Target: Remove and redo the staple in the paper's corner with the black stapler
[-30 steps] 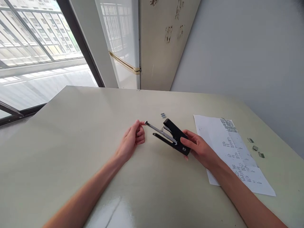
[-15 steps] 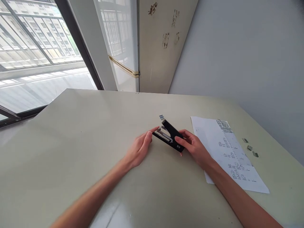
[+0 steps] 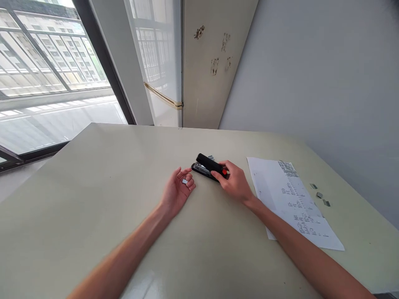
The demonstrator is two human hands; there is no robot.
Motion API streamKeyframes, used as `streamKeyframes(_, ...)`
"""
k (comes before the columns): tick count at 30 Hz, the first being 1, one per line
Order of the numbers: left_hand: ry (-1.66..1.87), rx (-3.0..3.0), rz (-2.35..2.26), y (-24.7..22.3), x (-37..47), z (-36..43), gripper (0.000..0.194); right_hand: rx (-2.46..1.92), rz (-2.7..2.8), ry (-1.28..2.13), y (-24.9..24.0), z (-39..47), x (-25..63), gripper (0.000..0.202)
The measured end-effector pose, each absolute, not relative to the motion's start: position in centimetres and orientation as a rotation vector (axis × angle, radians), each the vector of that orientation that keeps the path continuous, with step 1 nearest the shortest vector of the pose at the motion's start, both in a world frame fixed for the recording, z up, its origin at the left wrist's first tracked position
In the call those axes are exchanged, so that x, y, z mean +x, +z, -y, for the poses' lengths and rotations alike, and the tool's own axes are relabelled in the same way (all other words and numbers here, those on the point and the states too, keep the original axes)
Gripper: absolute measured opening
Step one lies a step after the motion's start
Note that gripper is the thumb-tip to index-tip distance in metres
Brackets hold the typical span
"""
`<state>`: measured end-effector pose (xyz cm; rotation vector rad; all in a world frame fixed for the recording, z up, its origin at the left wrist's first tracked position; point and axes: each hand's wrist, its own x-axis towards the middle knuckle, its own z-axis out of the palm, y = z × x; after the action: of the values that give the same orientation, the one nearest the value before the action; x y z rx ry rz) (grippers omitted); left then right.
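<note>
A black stapler (image 3: pixel 209 167) with a red part at its rear lies near the middle of the table, its top arm raised a little and its jaw pointing left. My right hand (image 3: pixel 233 179) is closed round its rear end. Just left of the jaw is my left hand (image 3: pixel 179 189), palm turned up and fingers curled. A small silvery piece that looks like a staple strip (image 3: pixel 185 181) shows among those fingers. Behind the stapler, partly hidden by it, lie more staple strips (image 3: pixel 211 158).
A printed sheet of paper (image 3: pixel 294 207) lies on the table (image 3: pixel 102 207), partly under my right forearm. Several small staple pieces (image 3: pixel 319 194) sit right of it. A wall (image 3: pixel 327 74) borders the table on the right; a fridge (image 3: pixel 202 95) stands beyond the far edge.
The stapler has turned over to show its top and red part, and its arm sits lower. My left hand has come away from the jaw and rolled palm up.
</note>
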<state>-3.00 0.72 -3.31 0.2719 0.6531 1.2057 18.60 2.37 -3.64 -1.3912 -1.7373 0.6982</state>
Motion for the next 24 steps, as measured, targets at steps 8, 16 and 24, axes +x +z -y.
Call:
streamKeyframes(8,1.140,0.221,-0.612,-3.0,-2.9,-0.1,0.029,-1.327,1.896,0.508,-4.4,-7.4,13.8,0.019)
streamKeyframes(16,1.128,0.225,-0.582,-2.8,-2.7,0.0,0.042,-1.061,2.023,0.246,-1.8,-3.3,14.9,0.029)
streamKeyframes(24,0.944,0.289,-0.483,-2.9,-2.0,0.9,0.059,-1.016,2.179,0.207,-3.4,1.6,15.5,0.010)
